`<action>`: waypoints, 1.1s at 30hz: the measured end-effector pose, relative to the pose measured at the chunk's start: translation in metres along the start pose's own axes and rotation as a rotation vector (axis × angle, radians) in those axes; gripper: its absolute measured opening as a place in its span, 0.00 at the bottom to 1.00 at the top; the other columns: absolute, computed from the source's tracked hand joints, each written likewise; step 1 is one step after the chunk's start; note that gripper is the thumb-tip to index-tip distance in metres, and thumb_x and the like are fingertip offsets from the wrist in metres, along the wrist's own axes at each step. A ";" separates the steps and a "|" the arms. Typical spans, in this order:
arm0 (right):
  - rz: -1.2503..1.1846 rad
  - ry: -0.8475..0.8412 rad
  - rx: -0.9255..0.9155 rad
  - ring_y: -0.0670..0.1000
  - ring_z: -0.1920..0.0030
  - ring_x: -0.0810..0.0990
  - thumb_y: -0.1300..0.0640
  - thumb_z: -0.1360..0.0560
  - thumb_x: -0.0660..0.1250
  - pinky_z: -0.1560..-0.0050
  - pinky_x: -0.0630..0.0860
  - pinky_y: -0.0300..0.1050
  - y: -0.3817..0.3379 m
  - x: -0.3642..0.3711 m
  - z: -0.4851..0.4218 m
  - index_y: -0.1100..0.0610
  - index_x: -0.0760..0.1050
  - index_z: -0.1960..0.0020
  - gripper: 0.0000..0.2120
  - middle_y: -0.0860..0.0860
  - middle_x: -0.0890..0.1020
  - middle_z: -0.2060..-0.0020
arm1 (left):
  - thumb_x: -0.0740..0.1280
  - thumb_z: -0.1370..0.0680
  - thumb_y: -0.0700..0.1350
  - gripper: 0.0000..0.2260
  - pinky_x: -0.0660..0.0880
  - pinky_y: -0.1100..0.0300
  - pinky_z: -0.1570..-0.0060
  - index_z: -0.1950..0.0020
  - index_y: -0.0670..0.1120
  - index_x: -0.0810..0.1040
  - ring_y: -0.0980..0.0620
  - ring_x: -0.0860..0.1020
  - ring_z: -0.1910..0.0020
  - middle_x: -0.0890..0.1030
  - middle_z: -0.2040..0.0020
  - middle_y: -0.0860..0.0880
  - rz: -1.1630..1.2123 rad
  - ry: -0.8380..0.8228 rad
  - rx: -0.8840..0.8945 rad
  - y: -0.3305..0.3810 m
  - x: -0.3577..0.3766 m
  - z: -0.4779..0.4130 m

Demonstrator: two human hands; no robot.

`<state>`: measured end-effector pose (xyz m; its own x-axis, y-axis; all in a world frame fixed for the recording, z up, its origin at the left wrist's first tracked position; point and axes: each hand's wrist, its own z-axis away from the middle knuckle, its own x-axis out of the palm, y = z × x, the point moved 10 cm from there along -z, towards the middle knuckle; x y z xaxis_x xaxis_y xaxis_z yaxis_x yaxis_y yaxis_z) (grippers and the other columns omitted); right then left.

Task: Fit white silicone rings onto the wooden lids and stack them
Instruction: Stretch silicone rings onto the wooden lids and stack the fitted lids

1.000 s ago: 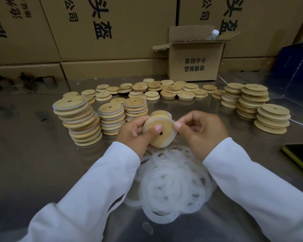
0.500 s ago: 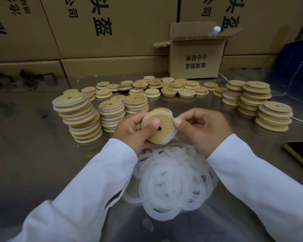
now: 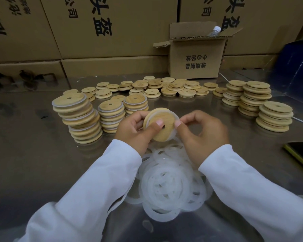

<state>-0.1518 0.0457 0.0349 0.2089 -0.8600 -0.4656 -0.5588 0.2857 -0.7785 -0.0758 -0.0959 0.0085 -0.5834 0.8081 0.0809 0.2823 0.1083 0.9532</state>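
Observation:
My left hand (image 3: 132, 128) grips a round wooden lid (image 3: 164, 131) with a small centre hole, tilted up above the table, thumb pressed on its face. A white silicone ring (image 3: 176, 117) runs round the lid's right edge, and my right hand (image 3: 202, 132) pinches that ring there between thumb and fingers. A loose heap of white silicone rings (image 3: 166, 182) lies on the metal table below my hands. Three stacks of ringed lids (image 3: 77, 117) stand at the left. Bare lids are stacked at the right (image 3: 275, 116) and scattered across the back (image 3: 164, 87).
An open cardboard box (image 3: 197, 58) with a plastic bottle (image 3: 213, 31) in it stands at the back, in front of a wall of large cartons. A dark yellow-edged flat object (image 3: 300, 154) lies at the right edge. A blue crate (image 3: 294, 67) sits at far right.
The lid stays between my hands. It has turned slightly and my right fingers have worked the ring further round its right edge.

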 end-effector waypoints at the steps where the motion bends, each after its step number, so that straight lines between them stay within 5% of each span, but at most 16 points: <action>1: -0.005 -0.008 0.015 0.52 0.51 0.76 0.51 0.28 0.67 0.41 0.71 0.53 0.002 0.000 -0.002 0.45 0.72 0.66 0.09 0.36 0.76 0.66 | 0.71 0.31 0.42 0.06 0.80 0.56 0.59 0.56 0.48 0.79 0.52 0.82 0.60 0.84 0.62 0.51 -0.003 -0.004 0.012 0.002 0.000 0.000; 4: -0.013 -0.037 0.038 0.46 0.53 0.76 0.52 0.28 0.69 0.58 0.69 0.36 0.006 -0.001 -0.007 0.46 0.74 0.67 0.09 0.38 0.78 0.64 | 0.69 0.28 0.38 0.05 0.79 0.58 0.58 0.55 0.48 0.79 0.52 0.82 0.59 0.84 0.61 0.51 -0.022 -0.008 0.035 0.004 0.000 -0.001; 7: -0.058 -0.063 0.044 0.40 0.58 0.76 0.55 0.28 0.69 0.62 0.65 0.28 0.007 0.000 -0.011 0.47 0.75 0.67 0.10 0.40 0.79 0.65 | 0.69 0.28 0.38 0.06 0.78 0.55 0.56 0.55 0.48 0.79 0.51 0.82 0.58 0.84 0.60 0.51 -0.026 -0.006 0.048 0.007 0.000 -0.002; 16: -0.175 -0.147 0.014 0.41 0.62 0.77 0.57 0.29 0.70 0.62 0.71 0.28 0.003 0.006 -0.011 0.49 0.77 0.65 0.07 0.44 0.81 0.65 | 0.71 0.33 0.44 0.08 0.78 0.55 0.57 0.55 0.48 0.79 0.51 0.82 0.61 0.84 0.62 0.51 0.015 0.012 0.060 0.009 -0.005 -0.002; 22: -0.408 -0.137 0.060 0.44 0.63 0.79 0.61 0.30 0.70 0.60 0.76 0.31 0.003 0.010 -0.005 0.56 0.79 0.61 0.03 0.51 0.82 0.64 | 0.73 0.34 0.44 0.08 0.76 0.43 0.48 0.56 0.47 0.80 0.44 0.81 0.56 0.84 0.61 0.48 0.086 0.054 -0.020 0.000 -0.009 -0.001; 26: -0.379 -0.092 0.075 0.50 0.60 0.81 0.60 0.29 0.70 0.56 0.78 0.39 0.007 0.011 -0.005 0.55 0.78 0.61 0.03 0.52 0.82 0.63 | 0.70 0.31 0.40 0.05 0.78 0.49 0.53 0.56 0.46 0.80 0.46 0.82 0.58 0.84 0.62 0.47 0.150 0.074 -0.087 -0.010 -0.007 -0.002; 33: -0.222 -0.006 0.007 0.40 0.64 0.79 0.54 0.32 0.71 0.57 0.76 0.36 0.006 0.003 -0.005 0.50 0.77 0.63 0.03 0.43 0.81 0.68 | 0.66 0.28 0.35 0.05 0.79 0.59 0.66 0.54 0.42 0.78 0.52 0.82 0.64 0.84 0.65 0.48 0.239 0.049 -0.111 -0.009 0.001 0.000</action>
<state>-0.1583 0.0422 0.0312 0.3306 -0.8997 -0.2851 -0.4929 0.0930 -0.8651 -0.0788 -0.0965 -0.0002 -0.5475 0.7736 0.3190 0.3329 -0.1484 0.9312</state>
